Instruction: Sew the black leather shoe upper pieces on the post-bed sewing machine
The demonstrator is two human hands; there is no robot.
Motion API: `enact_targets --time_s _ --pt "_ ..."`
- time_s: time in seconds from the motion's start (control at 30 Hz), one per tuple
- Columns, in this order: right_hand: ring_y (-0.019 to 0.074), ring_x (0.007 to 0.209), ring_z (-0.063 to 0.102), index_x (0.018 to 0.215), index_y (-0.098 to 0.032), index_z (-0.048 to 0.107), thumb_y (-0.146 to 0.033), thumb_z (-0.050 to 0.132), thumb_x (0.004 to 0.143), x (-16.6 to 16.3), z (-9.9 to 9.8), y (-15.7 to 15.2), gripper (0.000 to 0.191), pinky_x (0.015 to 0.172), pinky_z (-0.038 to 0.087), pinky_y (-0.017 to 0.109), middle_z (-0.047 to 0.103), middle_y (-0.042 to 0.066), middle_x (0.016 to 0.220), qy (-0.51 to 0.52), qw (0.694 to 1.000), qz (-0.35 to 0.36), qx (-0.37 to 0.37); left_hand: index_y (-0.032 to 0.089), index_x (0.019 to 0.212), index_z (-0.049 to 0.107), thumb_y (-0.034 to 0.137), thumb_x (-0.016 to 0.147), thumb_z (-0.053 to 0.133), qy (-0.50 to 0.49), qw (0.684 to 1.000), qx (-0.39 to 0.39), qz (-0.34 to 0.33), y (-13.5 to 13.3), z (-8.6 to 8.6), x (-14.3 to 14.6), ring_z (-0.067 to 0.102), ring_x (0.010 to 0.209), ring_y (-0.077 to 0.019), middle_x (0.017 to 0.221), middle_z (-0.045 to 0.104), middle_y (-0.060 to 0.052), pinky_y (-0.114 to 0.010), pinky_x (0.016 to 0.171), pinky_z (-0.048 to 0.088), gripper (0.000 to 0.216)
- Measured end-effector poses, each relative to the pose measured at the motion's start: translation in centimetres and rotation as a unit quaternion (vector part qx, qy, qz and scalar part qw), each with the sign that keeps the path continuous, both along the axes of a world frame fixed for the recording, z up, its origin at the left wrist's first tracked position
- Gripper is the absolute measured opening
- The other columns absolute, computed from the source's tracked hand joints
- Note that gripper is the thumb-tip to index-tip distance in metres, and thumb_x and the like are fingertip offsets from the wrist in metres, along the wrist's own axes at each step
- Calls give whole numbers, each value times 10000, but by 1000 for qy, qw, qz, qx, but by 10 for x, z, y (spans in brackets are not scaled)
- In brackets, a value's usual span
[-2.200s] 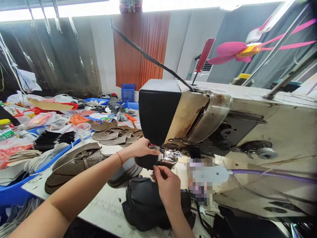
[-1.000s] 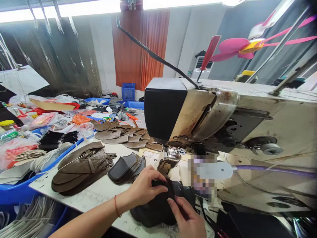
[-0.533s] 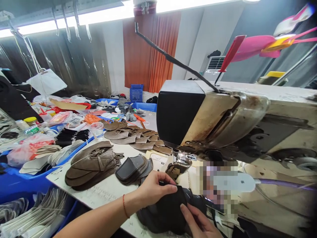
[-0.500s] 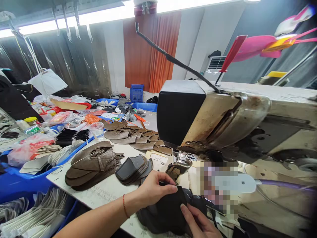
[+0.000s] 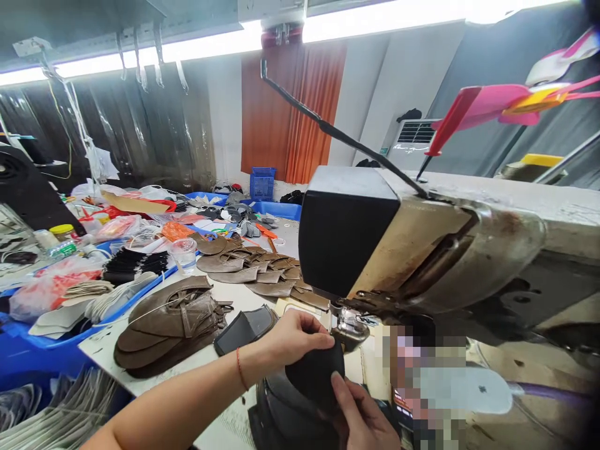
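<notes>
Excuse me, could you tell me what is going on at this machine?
A person is at a sewing machine. The left hand grips the top edge of a dark piece, and the right hand holds it from below, close in front of the presser foot. Stacks of brown pieces and grey pieces lie on the table to the left.

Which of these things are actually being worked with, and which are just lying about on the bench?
In hand: black piece, pinched by the left hand and right hand; dark stack under it; sewing machine close behind.
Lying about: brown leather stack; grey pieces; fanned brown pieces; plastic cup; blue basket.
</notes>
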State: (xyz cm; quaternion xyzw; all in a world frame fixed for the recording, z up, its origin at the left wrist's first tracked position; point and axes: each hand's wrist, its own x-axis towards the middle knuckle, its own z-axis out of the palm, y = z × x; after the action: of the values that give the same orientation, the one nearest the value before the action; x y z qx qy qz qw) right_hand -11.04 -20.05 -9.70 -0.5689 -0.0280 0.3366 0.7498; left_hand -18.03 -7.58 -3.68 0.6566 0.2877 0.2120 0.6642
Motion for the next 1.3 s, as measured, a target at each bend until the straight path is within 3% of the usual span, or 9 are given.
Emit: enact_targets --time_s 0.1,0.27,0.4,0.53,0.83,1.13,1.3 --pt "185 558 632 619 -169 707 -334 890 344 6 9 19 369 465 533 253 696 11 628 84 996 7 36 136 597 615 351 548 731 19 1000 -19 -11 17 10 10 428 525 -79 558 542 31 -218 508 294 249" --pt "188 681 649 694 -207 705 -355 872 427 9 23 36 347 509 542 256 721 10 740 89 993 2 73 140 592 630 202 518 730 43 997 -67 15 35 17 29 486 539 -96 568 584 34 -226 543 379 139" --pt "179 609 621 649 -199 700 -377 874 373 8 28 36 372 481 541 276 709 25 712 92 993 -10 67 142 657 675 129 501 732 34 996 -83 23 40 13 35 554 623 -124 643 647 26 -236 602 440 167" --pt "156 541 583 634 -177 702 -403 876 333 8 23 34 414 452 523 260 688 23 634 85 995 -5 58 134 687 687 177 524 743 36 995 -91 -15 45 7 32 561 618 -125 660 655 13 -238 600 445 178" --pt "148 565 594 657 -165 687 -416 856 490 11 -6 36 346 529 537 254 676 -4 618 34 997 13 67 142 634 657 230 504 779 57 993 -97 -22 44 9 28 523 555 -101 621 629 22 -205 518 407 199" --pt "145 541 587 654 -164 686 -408 860 470 9 -4 36 352 490 536 258 680 -4 622 31 997 8 69 145 682 676 202 495 767 49 993 -103 -6 43 7 30 574 595 -122 657 670 10 -216 567 455 215" --pt "141 568 577 657 -162 687 -420 852 480 7 4 38 354 505 539 256 676 -6 637 15 997 2 70 151 601 645 158 522 720 42 992 -117 -10 43 11 33 559 564 -115 599 647 22 -209 540 445 109"
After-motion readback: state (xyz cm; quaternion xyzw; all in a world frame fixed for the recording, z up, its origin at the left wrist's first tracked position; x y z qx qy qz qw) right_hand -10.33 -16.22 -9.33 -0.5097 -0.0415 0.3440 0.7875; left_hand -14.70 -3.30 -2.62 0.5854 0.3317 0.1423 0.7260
